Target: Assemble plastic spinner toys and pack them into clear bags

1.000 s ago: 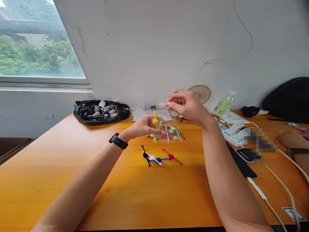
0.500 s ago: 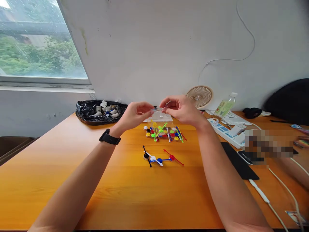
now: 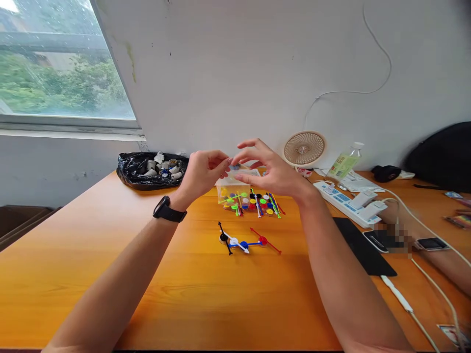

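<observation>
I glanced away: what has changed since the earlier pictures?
The bare left hand rose beside the clear plastic bag and now appears to pinch its top edge. The bare right hand, pinching there half a second ago, has opened. Another person's arm, far right, shifted leftward. The black, white, blue and red plastic arrow spinners stayed put.

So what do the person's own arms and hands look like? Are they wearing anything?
The left hand and right hand wear no gloves, and no sleeves show. The left wrist has a black watch with a dark face. Nothing shows on the right wrist.
</observation>
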A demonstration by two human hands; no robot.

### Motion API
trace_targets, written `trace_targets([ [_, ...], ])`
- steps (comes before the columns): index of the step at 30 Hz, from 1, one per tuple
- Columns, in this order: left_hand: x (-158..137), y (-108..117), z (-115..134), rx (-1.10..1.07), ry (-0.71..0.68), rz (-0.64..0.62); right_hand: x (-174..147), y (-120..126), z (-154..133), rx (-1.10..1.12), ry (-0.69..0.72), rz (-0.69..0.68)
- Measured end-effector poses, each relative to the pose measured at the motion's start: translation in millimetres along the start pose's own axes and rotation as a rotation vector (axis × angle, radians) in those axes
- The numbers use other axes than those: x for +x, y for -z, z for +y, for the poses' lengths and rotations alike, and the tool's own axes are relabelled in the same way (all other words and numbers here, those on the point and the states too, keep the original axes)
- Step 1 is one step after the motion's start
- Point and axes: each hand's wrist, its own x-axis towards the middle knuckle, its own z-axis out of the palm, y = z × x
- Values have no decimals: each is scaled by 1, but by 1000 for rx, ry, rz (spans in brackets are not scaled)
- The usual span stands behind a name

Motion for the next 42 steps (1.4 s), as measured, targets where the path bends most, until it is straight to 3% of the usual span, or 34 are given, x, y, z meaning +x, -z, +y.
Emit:
trace_targets([
  [6,3,9,0,6,8,6,-1,0,-2,-190,-38,-153],
  [11,3,22,4,20,9,-43,1,1,-7,-209,-11,-72],
  [15,2,29,8,-2,39,-105,2,-2,-11,-197,-23,-122],
  [27,1,30,13,-59,67,-187,3,-8,-13,-147,22,-91],
  [33,6,36,12,-73,2,-10,3,3,-8,-202,46,68],
  [36,8,40,8,-57,-15,69,4,4,-3,-245,25,48],
  [40,7,42,6,-26,-19,47,4,1,-6,-250,3,74],
  [42,6,41,7,-15,-13,20,4,0,-9,-249,-10,9],
])
